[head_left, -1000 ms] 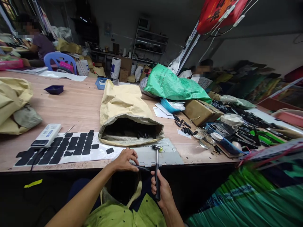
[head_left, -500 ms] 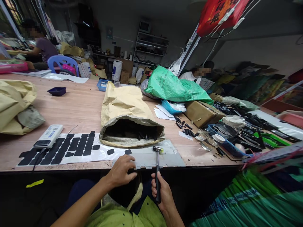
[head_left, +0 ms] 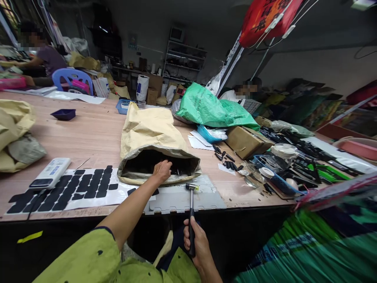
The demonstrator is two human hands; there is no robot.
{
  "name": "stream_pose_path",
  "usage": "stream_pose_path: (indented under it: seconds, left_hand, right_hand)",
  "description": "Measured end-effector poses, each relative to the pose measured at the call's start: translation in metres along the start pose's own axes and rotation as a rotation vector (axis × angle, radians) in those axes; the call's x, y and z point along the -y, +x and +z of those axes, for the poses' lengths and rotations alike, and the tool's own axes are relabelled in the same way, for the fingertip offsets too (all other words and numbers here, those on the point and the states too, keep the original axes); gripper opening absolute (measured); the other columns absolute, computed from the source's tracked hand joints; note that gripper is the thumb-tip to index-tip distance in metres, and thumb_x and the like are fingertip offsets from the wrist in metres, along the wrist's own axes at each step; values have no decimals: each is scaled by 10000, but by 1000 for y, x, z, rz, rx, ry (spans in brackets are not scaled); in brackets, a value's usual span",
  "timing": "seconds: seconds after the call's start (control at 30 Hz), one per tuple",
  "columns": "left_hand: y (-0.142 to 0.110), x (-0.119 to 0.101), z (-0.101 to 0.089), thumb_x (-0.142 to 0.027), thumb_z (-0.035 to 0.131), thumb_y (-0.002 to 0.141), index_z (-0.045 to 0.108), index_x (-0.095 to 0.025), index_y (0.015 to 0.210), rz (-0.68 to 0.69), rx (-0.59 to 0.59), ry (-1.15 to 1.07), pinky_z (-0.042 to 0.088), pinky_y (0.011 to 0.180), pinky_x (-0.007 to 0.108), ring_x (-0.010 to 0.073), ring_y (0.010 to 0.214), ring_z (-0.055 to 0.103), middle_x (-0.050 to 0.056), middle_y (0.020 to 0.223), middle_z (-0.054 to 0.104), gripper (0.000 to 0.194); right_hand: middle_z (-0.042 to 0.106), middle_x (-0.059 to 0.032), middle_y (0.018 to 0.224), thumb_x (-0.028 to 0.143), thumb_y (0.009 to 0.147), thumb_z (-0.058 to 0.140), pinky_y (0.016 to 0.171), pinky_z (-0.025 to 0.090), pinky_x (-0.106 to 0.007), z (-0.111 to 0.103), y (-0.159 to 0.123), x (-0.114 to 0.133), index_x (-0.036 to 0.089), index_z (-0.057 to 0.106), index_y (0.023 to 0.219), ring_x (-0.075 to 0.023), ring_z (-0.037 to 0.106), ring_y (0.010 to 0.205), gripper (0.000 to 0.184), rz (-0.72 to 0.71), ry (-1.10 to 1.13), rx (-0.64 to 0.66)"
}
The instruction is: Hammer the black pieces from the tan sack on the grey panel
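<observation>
My left hand [head_left: 161,170] reaches into the mouth of the tan sack [head_left: 150,133] lying open on the wooden table [head_left: 91,133]; its fingertips are hidden among dark parts inside. My right hand [head_left: 196,241] is wrapped round the black handle of a small hammer [head_left: 191,212], held below the table's front edge. The hammer's head rests over a grey mat [head_left: 184,198] at that edge. White backing sheets with rows of black pads [head_left: 67,190] lie left of the mat.
A white device [head_left: 50,173] sits on the pads' left end. Another tan sack [head_left: 14,137], a green bag [head_left: 212,108], a cardboard box [head_left: 246,139] and trays of black parts [head_left: 294,165] crowd the table. Two other people sit at the far side.
My left hand left the mat's edge and stretched forward into the sack's mouth. The hammer stayed almost where it was in my right hand.
</observation>
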State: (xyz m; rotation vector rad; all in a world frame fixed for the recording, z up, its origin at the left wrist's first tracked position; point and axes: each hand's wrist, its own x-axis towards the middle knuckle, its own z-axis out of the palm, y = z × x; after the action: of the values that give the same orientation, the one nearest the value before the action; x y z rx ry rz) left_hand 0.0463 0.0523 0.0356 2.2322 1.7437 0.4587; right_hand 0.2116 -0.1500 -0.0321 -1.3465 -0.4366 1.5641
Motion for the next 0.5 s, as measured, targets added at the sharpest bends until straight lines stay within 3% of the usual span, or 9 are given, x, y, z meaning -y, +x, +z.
stream_pose_path:
  seconds: [0.13,0.27,0.4,0.5]
  left_hand:
    - [-14,10,-1,-254,627,835,691,-236,993,-7,-68,-42,446,811,315,212,970,570,46,1005,628,171]
    - [-51,19,-2,-295,652,826,705,-226,936,28,-150,-202,429,813,314,198,916,545,33,920,646,140]
    - [-89,19,11,-289,664,813,713,-227,894,72,-98,-311,409,797,313,186,866,538,19,837,642,113]
    - [-101,17,24,-298,688,799,713,-221,884,90,-89,-267,384,834,344,202,887,525,28,841,637,117]
  right_hand:
    - [465,85,469,703,639,714,315,227,-159,2,1,-1,174,557,801,-43,366,316,575,-8,3,-13]
    - [462,86,462,709,611,727,309,230,-159,3,1,-1,175,555,788,-45,365,312,589,-26,-1,-15]
    - [468,84,470,708,629,712,312,249,-160,3,2,-3,178,555,791,-46,370,316,577,-44,-29,-6]
    - [473,84,487,731,635,686,309,274,-169,2,5,-8,178,560,807,-56,386,328,593,-119,-128,-45]
